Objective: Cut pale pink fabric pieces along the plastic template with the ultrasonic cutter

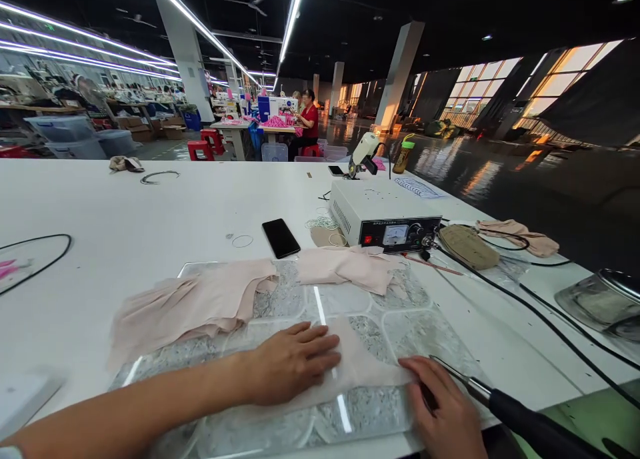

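Note:
My left hand (295,366) lies flat on a thin pale pink fabric piece (363,362), fingers stretched out and slightly apart. The fabric rests on a clear-covered, grey-patterned mat (415,332). At the fabric's right end, my right hand (443,402) is closed, with thumb and index finger at its corner. A pen-like tool with a metal tip and black handle (525,416) runs along the far side of that hand; whether other fingers grip it is hidden. Beyond my left hand lies a pile of pink fabric pieces (195,306), and a smaller pile (345,269) sits right of it.
A white control box (385,212) with a dial stands behind the mat. Black cables (540,312) cross the right side. Nearby are a black phone (281,238), a glass jar (600,302) and a bottle (403,156). A person in red (309,119) sits at a distant sewing machine.

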`<state>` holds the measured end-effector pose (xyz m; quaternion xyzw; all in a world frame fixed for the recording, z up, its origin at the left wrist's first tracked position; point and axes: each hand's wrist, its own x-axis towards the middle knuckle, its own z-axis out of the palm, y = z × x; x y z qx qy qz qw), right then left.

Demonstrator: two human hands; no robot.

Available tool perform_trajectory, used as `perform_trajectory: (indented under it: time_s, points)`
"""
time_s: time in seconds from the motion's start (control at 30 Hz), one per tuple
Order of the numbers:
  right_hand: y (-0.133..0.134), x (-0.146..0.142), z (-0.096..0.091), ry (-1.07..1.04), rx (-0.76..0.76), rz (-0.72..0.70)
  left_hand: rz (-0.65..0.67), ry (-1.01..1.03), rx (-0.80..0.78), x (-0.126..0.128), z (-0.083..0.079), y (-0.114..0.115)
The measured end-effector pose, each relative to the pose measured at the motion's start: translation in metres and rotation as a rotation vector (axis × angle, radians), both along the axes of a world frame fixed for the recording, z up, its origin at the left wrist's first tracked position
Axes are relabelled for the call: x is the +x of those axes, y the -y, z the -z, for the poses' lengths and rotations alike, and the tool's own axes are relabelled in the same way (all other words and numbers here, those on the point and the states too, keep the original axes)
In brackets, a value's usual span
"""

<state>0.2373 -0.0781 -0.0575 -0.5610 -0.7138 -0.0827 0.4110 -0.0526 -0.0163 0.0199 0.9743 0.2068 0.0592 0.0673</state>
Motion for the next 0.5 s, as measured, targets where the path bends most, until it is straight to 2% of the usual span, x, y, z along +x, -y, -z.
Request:
perform_trajectory:
  time_s: [0.1, 0.23, 0.37, 0.5]
  points:
    - [0.004, 0.002, 0.0, -0.018, -0.011, 0.03, -0.05, -0.013, 0.02, -0.011, 0.01, 0.0]
    - [0.004, 0.002, -0.005, -0.044, -0.022, 0.023, -0.054, 0.009, 0.063, -0.012, -0.003, 0.005]
    - [0.007, 0.006, -0.006, -0.091, 0.009, 0.049, 0.076, 0.079, 0.087, 0.013, -0.011, 0.005]
    - [0.021, 0.013, -0.003, -0.126, 0.002, 0.08, 0.24, 0.101, 0.105, 0.046, -0.003, -0.004]
